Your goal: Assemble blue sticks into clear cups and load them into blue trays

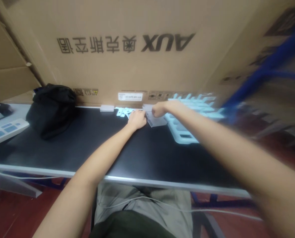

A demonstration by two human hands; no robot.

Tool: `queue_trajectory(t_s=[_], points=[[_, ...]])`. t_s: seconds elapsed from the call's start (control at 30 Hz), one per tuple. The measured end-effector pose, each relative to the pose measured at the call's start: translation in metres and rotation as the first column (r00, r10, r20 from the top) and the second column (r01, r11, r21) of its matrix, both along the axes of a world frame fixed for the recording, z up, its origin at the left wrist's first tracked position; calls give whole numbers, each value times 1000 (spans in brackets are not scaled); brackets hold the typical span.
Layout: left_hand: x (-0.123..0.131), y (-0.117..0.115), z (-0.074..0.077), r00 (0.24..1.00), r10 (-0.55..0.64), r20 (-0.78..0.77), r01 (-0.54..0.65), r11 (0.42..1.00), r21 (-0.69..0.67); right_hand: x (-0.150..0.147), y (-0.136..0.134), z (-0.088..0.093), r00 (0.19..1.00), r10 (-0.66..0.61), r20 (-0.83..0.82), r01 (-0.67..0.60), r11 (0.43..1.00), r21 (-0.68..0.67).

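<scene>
My left hand (137,120) rests at the back of the black table with its fingers curled down, beside a loose pile of small light-blue plastic pieces (122,112). What its fingertips hold, if anything, is hidden. Just to its right lies a clear plastic box (157,122). Closed like a fist, my right hand (158,109) is over that box; whatever is in its fingers cannot be made out. Under my right forearm stands a light-blue plastic rack (178,132) with upright prongs, partly covered by the arm and blurred.
Behind the table (147,158) rises a large cardboard box (147,72) with upside-down print. A small whitish box (107,108) lies near its foot. At left are a black cloth bag (52,109) and a white device with blue keys (7,130). A blue metal frame (269,69) slants at right.
</scene>
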State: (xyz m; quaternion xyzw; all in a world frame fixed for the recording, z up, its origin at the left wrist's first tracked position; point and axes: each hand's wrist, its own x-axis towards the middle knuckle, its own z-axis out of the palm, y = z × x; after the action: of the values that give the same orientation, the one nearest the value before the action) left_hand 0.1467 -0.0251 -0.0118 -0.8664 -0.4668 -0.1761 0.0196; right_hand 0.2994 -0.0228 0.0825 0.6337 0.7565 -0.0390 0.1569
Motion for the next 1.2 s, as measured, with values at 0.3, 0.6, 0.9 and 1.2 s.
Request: queue_trajectory(t_s=[0.3, 0.6, 0.9, 1.2], points=[[1, -1, -2, 1000, 23, 14, -24, 999, 33, 15, 1, -5, 987, 162, 4, -162, 987, 22], [0, -1, -2, 1000, -9, -6, 10, 999, 43, 28, -25, -10, 966, 215, 144, -214, 977, -22], [1, -2, -2, 1000, -23, -8, 23, 998, 59, 25, -24, -18, 961, 231, 154, -239, 970, 40], [1, 2, -4, 1000, -1, 8, 0, 997, 80, 26, -29, -17, 937, 329, 116, -347, 915, 206]])
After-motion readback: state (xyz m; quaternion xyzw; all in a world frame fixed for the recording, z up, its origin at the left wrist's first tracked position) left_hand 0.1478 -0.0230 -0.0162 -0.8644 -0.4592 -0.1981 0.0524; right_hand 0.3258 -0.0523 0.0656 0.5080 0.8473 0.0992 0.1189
